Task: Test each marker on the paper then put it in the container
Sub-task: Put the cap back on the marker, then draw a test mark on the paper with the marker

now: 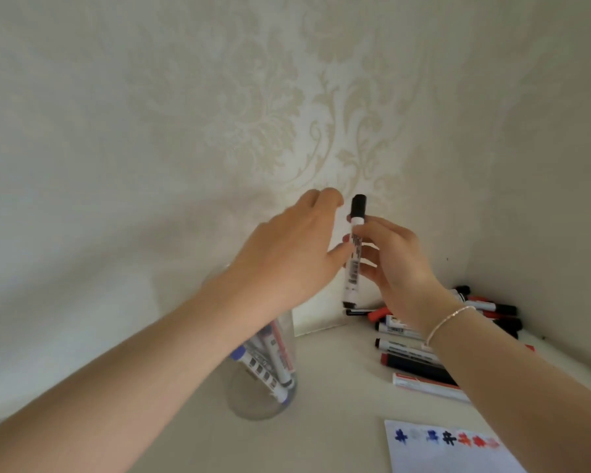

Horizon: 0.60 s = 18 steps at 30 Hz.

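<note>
My right hand (394,264) grips a white marker with a black cap (355,247), held upright in front of the wall, cap on top. My left hand (294,247) is raised beside it, fingers loosely spread, thumb touching the marker's barrel. Below my left forearm stands a clear glass container (263,394) with several markers inside, one with a blue cap. The white paper (434,455) lies at the lower right, bearing blue, black and red test marks.
A heap of loose markers (417,349) with black and red caps lies on the table at the right, against the wall corner. A white sheet (321,312) leans against the patterned wall behind the container.
</note>
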Motion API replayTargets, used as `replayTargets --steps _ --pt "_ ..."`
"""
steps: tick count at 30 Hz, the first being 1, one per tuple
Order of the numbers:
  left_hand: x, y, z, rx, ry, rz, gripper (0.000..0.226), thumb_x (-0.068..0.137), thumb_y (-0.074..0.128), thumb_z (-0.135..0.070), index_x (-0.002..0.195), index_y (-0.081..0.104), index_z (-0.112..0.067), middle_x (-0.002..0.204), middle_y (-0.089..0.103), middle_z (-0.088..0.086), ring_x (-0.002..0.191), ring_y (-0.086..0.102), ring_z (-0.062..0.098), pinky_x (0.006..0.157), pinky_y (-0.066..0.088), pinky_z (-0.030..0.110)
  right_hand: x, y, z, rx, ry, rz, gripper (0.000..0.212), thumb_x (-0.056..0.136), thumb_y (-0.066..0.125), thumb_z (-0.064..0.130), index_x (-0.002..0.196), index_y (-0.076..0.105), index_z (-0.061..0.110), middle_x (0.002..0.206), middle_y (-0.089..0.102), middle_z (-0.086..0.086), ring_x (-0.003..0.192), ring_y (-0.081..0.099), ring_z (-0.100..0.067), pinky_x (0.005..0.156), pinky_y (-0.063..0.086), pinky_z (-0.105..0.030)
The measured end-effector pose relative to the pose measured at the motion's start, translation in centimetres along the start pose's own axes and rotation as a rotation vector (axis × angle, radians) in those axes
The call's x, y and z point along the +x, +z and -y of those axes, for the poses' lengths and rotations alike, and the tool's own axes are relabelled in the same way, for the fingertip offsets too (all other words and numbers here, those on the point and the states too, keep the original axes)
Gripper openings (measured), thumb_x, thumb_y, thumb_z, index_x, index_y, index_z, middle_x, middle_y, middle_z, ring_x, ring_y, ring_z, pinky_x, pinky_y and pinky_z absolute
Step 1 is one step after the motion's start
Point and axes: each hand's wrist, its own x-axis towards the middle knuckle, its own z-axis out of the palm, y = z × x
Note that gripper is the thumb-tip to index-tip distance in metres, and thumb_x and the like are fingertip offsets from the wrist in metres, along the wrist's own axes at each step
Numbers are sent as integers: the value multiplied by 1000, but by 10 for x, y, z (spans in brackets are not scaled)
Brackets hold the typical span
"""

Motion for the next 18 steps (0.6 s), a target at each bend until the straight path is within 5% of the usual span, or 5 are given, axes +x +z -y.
replayTargets --steps 4,8,11,15,18 --pt "12 13 10 249 178 -1 69 93 54 -15 150 16 -22 158 12 0 141 19 18 108 28 30 -11 -4 9 -341 -66 132 18 88 55 2 84 69 12 69 60 -8 60 55 -16 60 46 -23" --pt "18 22 12 436 246 120 24 100 40 -33 117 49 -19 102 61 -2 87 56 18 70 40 30 -16 -8 11 -708 -182 164 3 83 68 14 86 68 15 77 66 -5 70 58 -7 68 43 -17" --pt "16 23 12 472 136 114 26 103 31 -36 106 48 -17 80 54 -3 62 46 17 54 33 29 -12 -17 6 -1003 -327 -190 50 77 75 24 120 49 18 115 47 5 104 50 -14 96 39 -31" --pt "12 28 7 101 53 162 21 102 31 -35 98 40 -16 82 58 -1 64 56 16 58 47 36 -19 -23 22 -156 249 119 44 69 79 30 104 58 12 94 58 -5 77 58 -20 73 49 -33" --pt "7 29 -7 -283 68 373 13 102 35 -30 106 44 -21 87 61 -8 63 59 -4 60 47 15 -21 -23 15 -49 179 274 31 79 70 30 59 56 11 53 50 -4 46 46 -16 54 37 -29"
